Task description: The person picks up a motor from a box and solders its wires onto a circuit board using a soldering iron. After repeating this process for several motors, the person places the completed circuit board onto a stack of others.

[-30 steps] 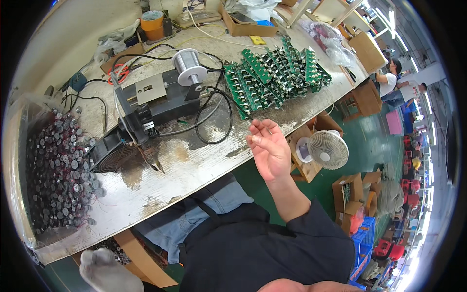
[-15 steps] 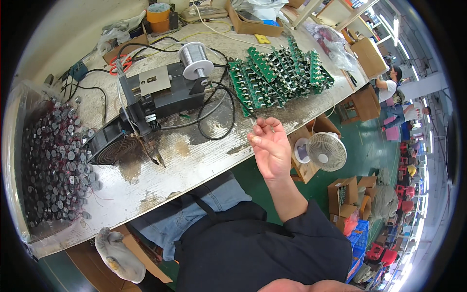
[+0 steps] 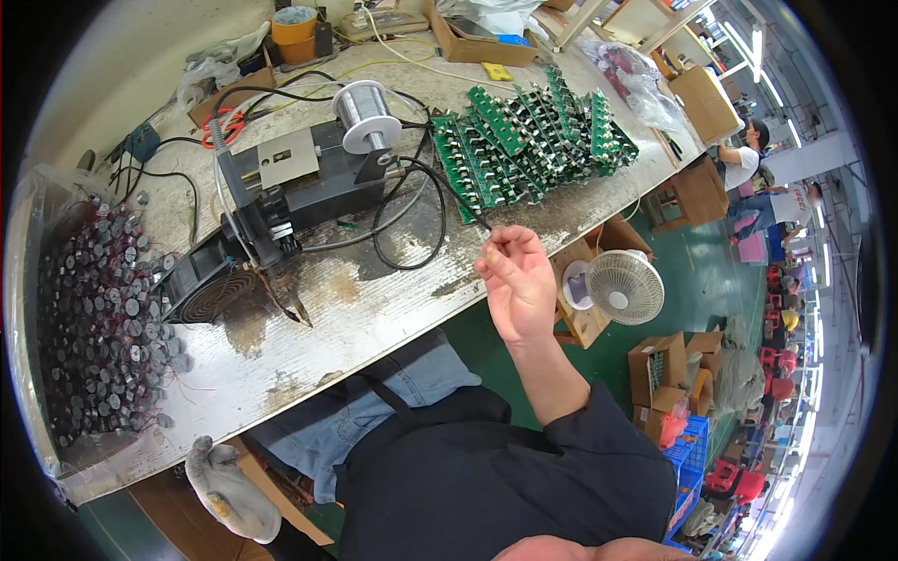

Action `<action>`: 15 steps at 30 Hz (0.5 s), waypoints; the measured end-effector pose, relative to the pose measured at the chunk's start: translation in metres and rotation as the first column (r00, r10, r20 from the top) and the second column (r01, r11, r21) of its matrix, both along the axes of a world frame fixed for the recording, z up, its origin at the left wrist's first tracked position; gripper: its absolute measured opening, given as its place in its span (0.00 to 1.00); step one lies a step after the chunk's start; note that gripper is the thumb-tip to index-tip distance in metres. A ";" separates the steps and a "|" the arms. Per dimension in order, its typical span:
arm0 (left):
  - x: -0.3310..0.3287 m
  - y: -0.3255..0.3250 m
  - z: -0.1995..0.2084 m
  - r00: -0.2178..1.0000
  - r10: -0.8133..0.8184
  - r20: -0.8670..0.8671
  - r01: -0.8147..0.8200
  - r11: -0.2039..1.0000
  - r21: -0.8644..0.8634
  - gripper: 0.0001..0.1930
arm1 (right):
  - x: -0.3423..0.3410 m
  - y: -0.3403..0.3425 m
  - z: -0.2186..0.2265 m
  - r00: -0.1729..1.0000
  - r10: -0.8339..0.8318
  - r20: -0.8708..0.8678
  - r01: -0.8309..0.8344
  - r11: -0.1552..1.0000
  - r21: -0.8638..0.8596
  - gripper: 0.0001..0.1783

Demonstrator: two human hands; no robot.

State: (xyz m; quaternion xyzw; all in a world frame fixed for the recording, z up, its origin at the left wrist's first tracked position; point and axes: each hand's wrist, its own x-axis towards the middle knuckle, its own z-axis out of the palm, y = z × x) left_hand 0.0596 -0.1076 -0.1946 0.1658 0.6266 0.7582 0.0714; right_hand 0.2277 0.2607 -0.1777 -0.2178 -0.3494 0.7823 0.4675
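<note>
My right hand point(image 3: 517, 285) is raised just off the table's front edge, palm toward me and fingers curled in. Thumb and fingertips are closed together; what they hold, if anything, cannot be made out. A black cable point(image 3: 438, 224) loops from the soldering machine point(image 3: 318, 178) and reaches the fingertips, where its end is hidden. My left hand point(image 3: 234, 496), in a stained whitish glove, hangs below the near edge at lower left, thumb and finger apart, nothing seen in it. On the machine sits a spool of solder wire point(image 3: 365, 107); its dark tip point(image 3: 304, 316) points down at the tabletop.
Green circuit boards point(image 3: 524, 145) lie piled behind my right hand. At the left, a clear-sided box point(image 3: 28, 309) holds many small round metal parts with red wires point(image 3: 103, 327). A white fan point(image 3: 625, 287) stands beyond the table edge. Cartons point(image 3: 659, 374) are on the floor; people work farther off.
The whole view has shifted slightly. My right hand stays in nearly the same place, its fingers curled a little differently. The left hand hangs as before.
</note>
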 end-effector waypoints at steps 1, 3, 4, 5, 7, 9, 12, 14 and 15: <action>0.000 0.000 0.000 1.000 -0.025 -0.015 0.025 1.000 -0.004 0.33 | -0.001 -0.002 0.000 1.000 0.000 -0.002 0.000 1.000 -0.001 0.13; 0.000 0.000 -0.001 0.998 -0.049 -0.031 0.048 0.999 -0.009 0.33 | -0.002 -0.004 -0.001 0.992 -0.102 0.073 0.076 0.954 0.291 0.08; 0.000 0.001 -0.002 1.000 -0.009 -0.001 0.009 1.000 -0.012 0.33 | -0.003 -0.006 -0.002 0.983 -0.144 0.116 0.093 0.928 0.360 0.04; 0.001 0.001 -0.002 0.999 0.024 0.027 -0.024 1.000 -0.016 0.34 | -0.003 -0.007 -0.002 0.983 -0.144 0.115 0.094 0.929 0.359 0.04; 0.002 0.002 -0.003 0.999 0.029 0.030 -0.028 0.999 -0.016 0.34 | -0.003 -0.007 -0.002 0.976 -0.143 0.162 0.066 0.912 0.404 0.05; 0.002 0.003 -0.003 0.999 0.027 0.032 -0.026 1.000 -0.016 0.34 | -0.002 -0.008 -0.003 0.976 -0.145 0.163 0.068 0.914 0.400 0.06; 0.003 0.005 -0.003 0.998 0.037 0.040 -0.037 0.999 -0.003 0.34 | -0.002 -0.009 -0.004 0.976 -0.147 0.159 0.074 0.917 0.392 0.07; 0.003 0.006 -0.002 0.998 0.040 0.044 -0.040 0.999 -0.015 0.34 | -0.001 -0.008 -0.005 0.977 -0.145 0.158 0.074 0.919 0.388 0.08; 0.003 0.007 -0.002 0.998 0.046 0.047 -0.045 0.999 -0.017 0.34 | -0.001 -0.006 -0.005 0.988 -0.074 0.132 0.021 0.932 0.362 0.10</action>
